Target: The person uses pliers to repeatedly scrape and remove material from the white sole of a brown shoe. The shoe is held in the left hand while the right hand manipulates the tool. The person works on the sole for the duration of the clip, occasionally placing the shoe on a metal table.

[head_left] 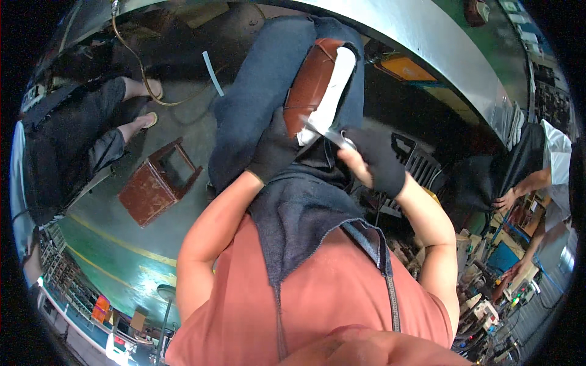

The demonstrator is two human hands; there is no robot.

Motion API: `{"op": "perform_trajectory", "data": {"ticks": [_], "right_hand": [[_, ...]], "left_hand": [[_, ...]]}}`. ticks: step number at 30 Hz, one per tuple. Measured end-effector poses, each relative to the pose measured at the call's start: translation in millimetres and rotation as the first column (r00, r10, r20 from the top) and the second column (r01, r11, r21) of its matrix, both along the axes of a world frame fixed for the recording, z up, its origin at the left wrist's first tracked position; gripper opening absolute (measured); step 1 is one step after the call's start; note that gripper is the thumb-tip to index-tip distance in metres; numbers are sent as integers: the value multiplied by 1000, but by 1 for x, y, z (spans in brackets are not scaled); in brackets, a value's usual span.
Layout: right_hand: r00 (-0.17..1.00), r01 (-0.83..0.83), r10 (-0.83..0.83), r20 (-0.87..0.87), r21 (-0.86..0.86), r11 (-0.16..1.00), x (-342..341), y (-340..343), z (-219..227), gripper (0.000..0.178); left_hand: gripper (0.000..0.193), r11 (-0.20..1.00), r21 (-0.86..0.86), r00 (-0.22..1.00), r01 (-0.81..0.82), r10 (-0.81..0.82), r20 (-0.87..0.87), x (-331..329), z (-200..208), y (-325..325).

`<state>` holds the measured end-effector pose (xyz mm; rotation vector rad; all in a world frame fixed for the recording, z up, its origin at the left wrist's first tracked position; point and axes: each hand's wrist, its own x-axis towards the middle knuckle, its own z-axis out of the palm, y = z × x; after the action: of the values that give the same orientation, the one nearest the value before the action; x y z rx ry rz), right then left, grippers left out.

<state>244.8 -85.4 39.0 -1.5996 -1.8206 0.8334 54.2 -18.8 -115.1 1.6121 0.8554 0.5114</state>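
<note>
Across my thighs lies a brown leather shoe upper (pixel 311 79), with a long white sole-shaped piece (pixel 334 85) showing along its right side. My left hand (pixel 274 149), in a black glove with its fingers partly hidden, is closed round the near end of the shoe. In my right hand (pixel 375 161), gloved in black with bare thumb showing, is a knife (pixel 329 134). Its metal blade points left and lies over the near end of the white piece. The handle is hidden in my grip, and I cannot tell whether the blade touches the shoe.
A metal-edged bench (pixel 427 36) curves past my knees. On the floor to the left stand a brown wooden stool (pixel 149 192) and a person's sandalled feet (pixel 149 104), near a thin hose (pixel 131 55). Another person's hand (pixel 506 200) is at the right, above cluttered machinery.
</note>
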Motion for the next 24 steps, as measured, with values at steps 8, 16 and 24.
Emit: {"op": "perform_trajectory", "data": {"ticks": [8, 16, 24], "right_hand": [[999, 15, -9, 31, -198, 980, -14, -23, -16, 35], [925, 337, -376, -63, -327, 883, -23, -61, -59, 37], [903, 329, -418, -96, -471, 818, 3, -80, -62, 31]], "left_hand": [[51, 994, -97, 995, 52, -60, -81, -7, 5, -4], [67, 986, 95, 944, 136, -100, -313, -25, 57, 22], [62, 880, 473, 999, -36, 28, 25, -35, 154, 139]]}}
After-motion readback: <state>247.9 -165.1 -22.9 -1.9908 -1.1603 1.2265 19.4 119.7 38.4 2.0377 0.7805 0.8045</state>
